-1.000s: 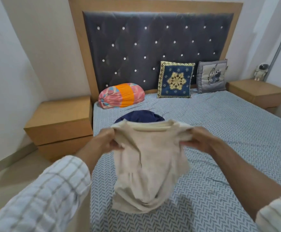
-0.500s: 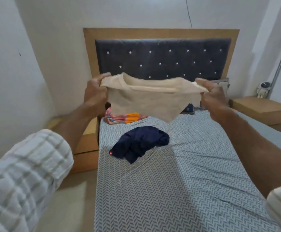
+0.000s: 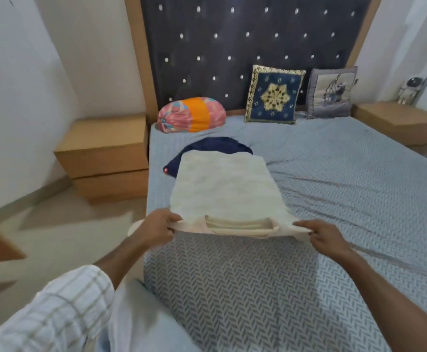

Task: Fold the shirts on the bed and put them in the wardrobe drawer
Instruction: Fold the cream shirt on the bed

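Note:
A cream shirt (image 3: 226, 189) is stretched out flat over the bed (image 3: 347, 199), collar end nearest me and hem pointing to the headboard. My left hand (image 3: 156, 228) grips its left shoulder and my right hand (image 3: 321, 236) grips its right shoulder. Its far end covers part of a crumpled navy shirt (image 3: 207, 148) that lies on the sheet beyond it. No wardrobe drawer shows in the head view.
A rolled pink and orange bolster (image 3: 191, 114) and two cushions, one blue (image 3: 273, 95) and one grey (image 3: 330, 92), lean at the headboard. Wooden nightstands stand at the left (image 3: 103, 153) and right (image 3: 395, 121) of the bed. A small astronaut figure (image 3: 410, 88) sits on the right one.
Both hands raised the cream shirt high, then swung it down and forward, so it now spreads out over the bed and over part of the navy shirt.

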A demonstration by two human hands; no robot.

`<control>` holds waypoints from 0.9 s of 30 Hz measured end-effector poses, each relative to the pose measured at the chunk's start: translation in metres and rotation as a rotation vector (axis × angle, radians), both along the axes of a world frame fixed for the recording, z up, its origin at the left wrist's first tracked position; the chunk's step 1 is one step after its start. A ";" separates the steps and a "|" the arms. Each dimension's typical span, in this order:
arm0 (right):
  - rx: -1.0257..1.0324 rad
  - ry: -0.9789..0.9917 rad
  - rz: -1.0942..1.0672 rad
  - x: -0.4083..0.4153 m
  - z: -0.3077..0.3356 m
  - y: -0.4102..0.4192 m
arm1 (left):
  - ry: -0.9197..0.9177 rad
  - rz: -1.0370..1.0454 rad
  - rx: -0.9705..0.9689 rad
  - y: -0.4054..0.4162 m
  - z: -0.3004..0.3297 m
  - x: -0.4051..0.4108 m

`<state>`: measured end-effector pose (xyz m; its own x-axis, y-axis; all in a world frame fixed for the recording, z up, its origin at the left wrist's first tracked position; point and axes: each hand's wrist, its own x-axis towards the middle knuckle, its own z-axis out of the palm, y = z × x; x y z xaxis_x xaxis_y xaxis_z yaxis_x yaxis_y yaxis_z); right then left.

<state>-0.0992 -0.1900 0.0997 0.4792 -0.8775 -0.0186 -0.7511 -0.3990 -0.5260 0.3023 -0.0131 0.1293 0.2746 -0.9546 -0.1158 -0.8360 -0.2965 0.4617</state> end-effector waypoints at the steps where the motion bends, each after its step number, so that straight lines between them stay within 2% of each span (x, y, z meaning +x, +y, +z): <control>1: 0.016 -0.001 0.017 -0.015 -0.025 0.011 | 0.009 -0.026 0.061 0.012 -0.020 -0.009; 6: 0.048 0.016 0.108 -0.084 -0.127 0.059 | -0.019 -0.126 0.295 0.071 -0.100 -0.049; 9: 0.048 0.115 0.104 -0.106 -0.152 0.086 | -0.093 -0.247 0.379 0.091 -0.115 -0.070; 12: 0.079 0.486 0.061 -0.095 -0.136 0.119 | -0.188 -0.336 0.491 0.092 -0.113 -0.082; 14: 0.058 0.591 0.028 -0.084 -0.131 0.134 | -0.231 -0.365 0.580 0.092 -0.114 -0.090; 17: -0.079 0.450 0.063 -0.072 -0.137 0.144 | -0.232 -0.352 0.555 0.090 -0.123 -0.104; 20: -0.023 0.418 0.132 -0.049 -0.135 0.143 | -0.121 -0.311 0.455 0.083 -0.133 -0.114; 24: 0.002 0.321 0.108 -0.025 -0.140 0.138 | 0.035 -0.314 0.413 0.071 -0.135 -0.128; 27: -0.094 0.269 0.095 -0.023 -0.140 0.140 | -0.018 -0.386 0.390 0.069 -0.134 -0.136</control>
